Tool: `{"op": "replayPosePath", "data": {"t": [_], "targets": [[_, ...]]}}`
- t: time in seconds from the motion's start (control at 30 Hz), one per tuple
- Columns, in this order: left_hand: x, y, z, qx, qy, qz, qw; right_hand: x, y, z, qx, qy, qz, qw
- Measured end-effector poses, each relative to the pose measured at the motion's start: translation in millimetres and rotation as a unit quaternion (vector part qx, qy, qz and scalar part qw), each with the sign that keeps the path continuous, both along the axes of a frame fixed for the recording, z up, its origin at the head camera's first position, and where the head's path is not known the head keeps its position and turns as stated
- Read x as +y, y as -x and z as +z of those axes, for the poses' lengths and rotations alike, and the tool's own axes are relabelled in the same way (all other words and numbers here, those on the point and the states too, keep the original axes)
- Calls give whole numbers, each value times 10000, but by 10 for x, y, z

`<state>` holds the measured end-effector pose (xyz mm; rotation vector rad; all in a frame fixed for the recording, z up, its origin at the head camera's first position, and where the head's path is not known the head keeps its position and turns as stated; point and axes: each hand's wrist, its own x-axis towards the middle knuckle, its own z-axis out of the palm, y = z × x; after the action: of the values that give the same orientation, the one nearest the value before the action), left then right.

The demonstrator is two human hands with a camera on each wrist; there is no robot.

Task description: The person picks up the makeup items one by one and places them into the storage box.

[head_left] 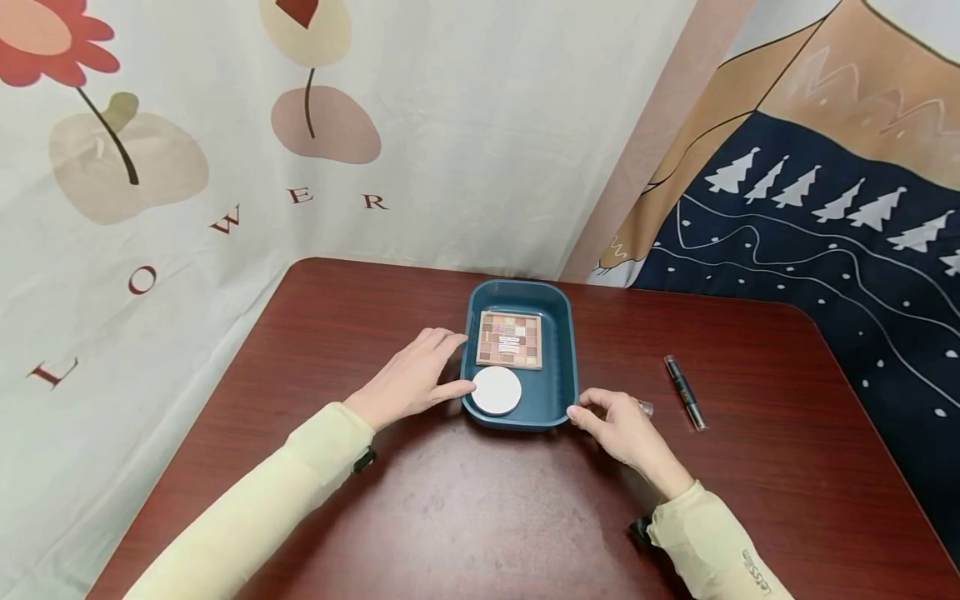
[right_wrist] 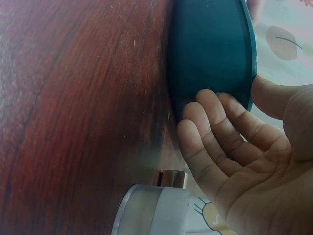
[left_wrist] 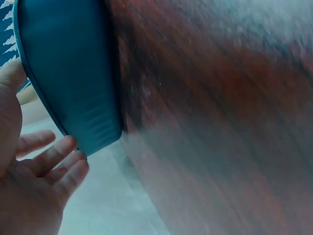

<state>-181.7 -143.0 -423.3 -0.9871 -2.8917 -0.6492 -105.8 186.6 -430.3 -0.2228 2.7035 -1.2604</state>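
A deep blue rectangular tray (head_left: 557, 350) stands on the table, holding an eyeshadow palette (head_left: 510, 340) and a white round disc-like item (head_left: 497, 391) near its front left corner. My left hand (head_left: 420, 375) is at the tray's left side, its fingers spread fairly straight along the rim and the thumb reaching over it by the white disc. At the front right corner, my right hand (head_left: 618, 425) pinches the tray wall, thumb on the rim and curled fingers against the outside. Partly hidden behind that hand lies a clear cylindrical bottle (right_wrist: 151, 210) with a coppery cap (right_wrist: 174, 179).
On the right of the reddish-brown wooden table (head_left: 525, 517) lies a dark pen-shaped stick (head_left: 684, 392) with a clear end. A white curtain (head_left: 480, 150) with flower prints hangs behind the table, and a dark cloth (head_left: 787, 233) with tree prints hangs at the right.
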Motion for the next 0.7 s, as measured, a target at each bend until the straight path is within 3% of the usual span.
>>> {"op": "replayPosePath", "data": {"t": [0.2, 0.33, 0.53, 0.7], "targets": [[18, -59, -5, -400, -48, 323, 9987, -4, 0, -2, -21, 42, -3, 10000], [20, -84, -20, -865, -274, 418, 9950, -10, -1, -5, -1, 53, -4, 10000], [38, -82, -43, -1782, -918, 450, 9787, -15, -5, -10, -37, 74, -43, 10000], [68, -89, -39, -2117, -1057, 547, 9701, -13, -9, -17, -40, 93, -51, 9999]]}}
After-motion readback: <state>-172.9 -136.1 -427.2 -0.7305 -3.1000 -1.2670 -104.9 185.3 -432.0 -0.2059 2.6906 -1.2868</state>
